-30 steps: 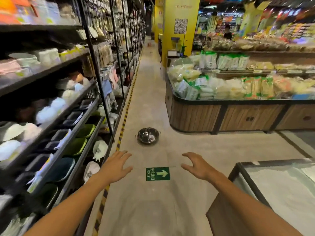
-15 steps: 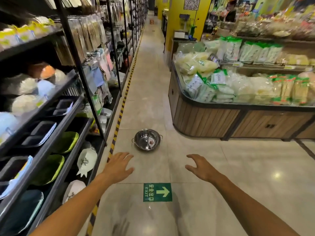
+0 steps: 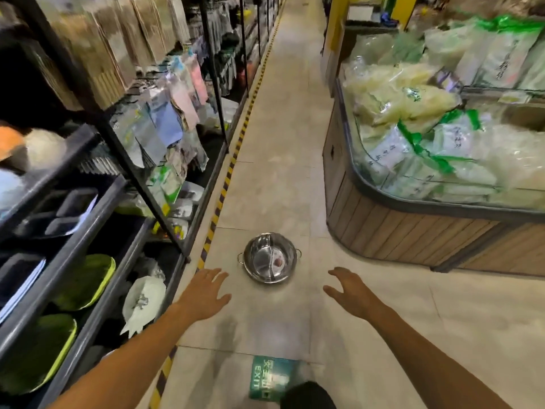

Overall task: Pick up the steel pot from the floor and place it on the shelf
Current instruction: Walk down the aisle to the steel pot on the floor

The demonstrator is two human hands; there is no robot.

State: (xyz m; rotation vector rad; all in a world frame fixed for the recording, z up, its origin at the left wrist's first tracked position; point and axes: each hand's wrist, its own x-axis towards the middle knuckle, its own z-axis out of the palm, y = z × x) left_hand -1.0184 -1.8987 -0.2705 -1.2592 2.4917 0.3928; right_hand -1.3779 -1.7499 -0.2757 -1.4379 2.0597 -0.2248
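Observation:
A shiny steel pot (image 3: 269, 257) with two small side handles and a divider inside sits upright on the tiled floor of a shop aisle. My left hand (image 3: 204, 293) reaches out with fingers spread, just left of and below the pot, not touching it. On the pot's right, my right hand (image 3: 349, 290) is stretched forward and open, also clear of it. Along the left runs the dark metal shelf (image 3: 88, 222) with several tiers of goods.
A wooden-sided display counter (image 3: 413, 231) piled with bagged goods stands on the right. Yellow-black floor tape (image 3: 233, 160) runs along the shelf base. A green EXIT sticker (image 3: 269, 377) lies on the floor near my dark shoe (image 3: 306, 395). Green dishes (image 3: 85, 281) fill the low shelves.
I have moved forward along the aisle; the pot is closer and now lies between my outstretched hands. The EXIT sticker has slid back toward my feet. Both hands stay open.

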